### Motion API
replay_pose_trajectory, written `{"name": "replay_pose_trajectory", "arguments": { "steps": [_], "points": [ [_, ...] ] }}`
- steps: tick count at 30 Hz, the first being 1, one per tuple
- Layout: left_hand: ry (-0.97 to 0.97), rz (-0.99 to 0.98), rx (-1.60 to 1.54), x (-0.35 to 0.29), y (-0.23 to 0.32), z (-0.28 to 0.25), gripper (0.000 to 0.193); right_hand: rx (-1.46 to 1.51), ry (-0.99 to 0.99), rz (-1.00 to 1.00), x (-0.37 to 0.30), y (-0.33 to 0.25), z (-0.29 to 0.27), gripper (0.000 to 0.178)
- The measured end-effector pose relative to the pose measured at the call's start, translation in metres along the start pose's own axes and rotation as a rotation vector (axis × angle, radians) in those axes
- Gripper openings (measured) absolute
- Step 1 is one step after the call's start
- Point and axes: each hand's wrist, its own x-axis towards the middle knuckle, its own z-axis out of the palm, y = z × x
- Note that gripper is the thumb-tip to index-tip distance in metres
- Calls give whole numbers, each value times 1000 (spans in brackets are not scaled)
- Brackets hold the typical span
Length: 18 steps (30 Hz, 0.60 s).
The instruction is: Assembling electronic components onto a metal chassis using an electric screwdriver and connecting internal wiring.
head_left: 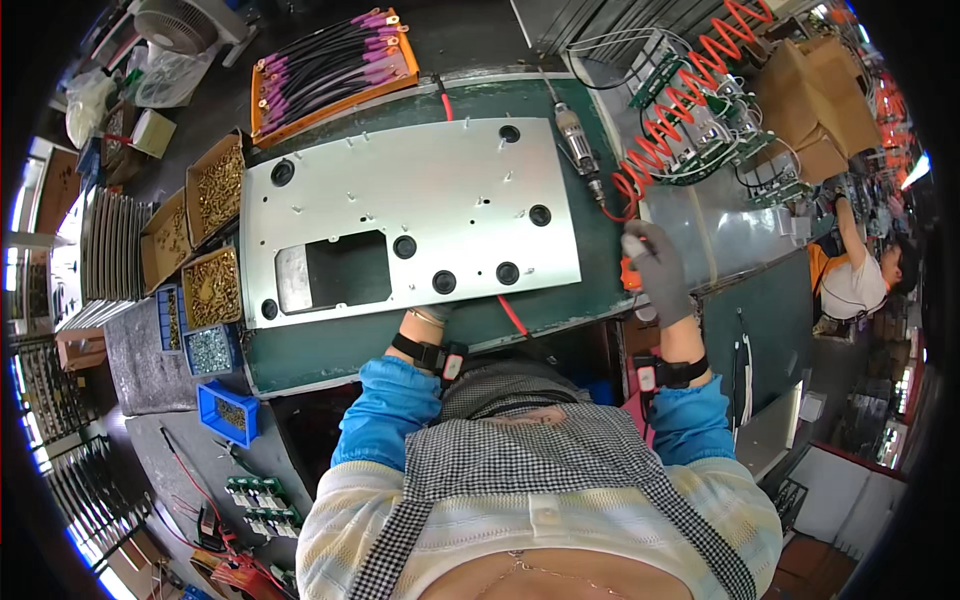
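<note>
"What could go wrong?"

"The silver panel [450, 190] lies on the green bench [330, 358], just ahead of the left hand [436, 313]. A red cable [513, 315] pokes from under its near edge, right of that hand; if the panel bears on it, the panel could rock or pinch it."

"And the hands?"

"The left is mostly hidden by the panel; I can't tell its opening or grip. The right hand [655, 268] has fingers partly curled beside an orange item [630, 274]; whether it grips it, I can't tell. A snag on the red coiled hose [655, 135] beyond it could drag the driver [570, 130] against the panel's edge."

"Counts?"

"One panel, with seven black rings [444, 282] and one large cutout [345, 270]; one driver; one hose. Left of the left hand, three brown boxes [210, 158] and three blue bins [206, 408]. Beyond the panel, one orange tray [340, 107]."
</note>
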Motion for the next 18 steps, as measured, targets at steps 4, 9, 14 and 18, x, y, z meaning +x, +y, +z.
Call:
{"name": "replay_pose_trajectory", "arguments": {
  "steps": [4, 9, 14, 18],
  "points": [
    [-109, 667, 1556, -7, 28, 25, 37, -393, 108, 31, 27, 33, -57, 30],
    [-252, 337, 1656, -31, 57, 44, 35, -1019, -51, -543, 52, 81, -76, 51],
    [200, 80, 1602, -110, 114, 38, 39, -1130, -292, -695, 99, 111, -56, 57],
    [438, -62, 1392, -175, 165, 24, 39, -1201, -261, -717, 115, 115, -48, 60]
  ]
}}
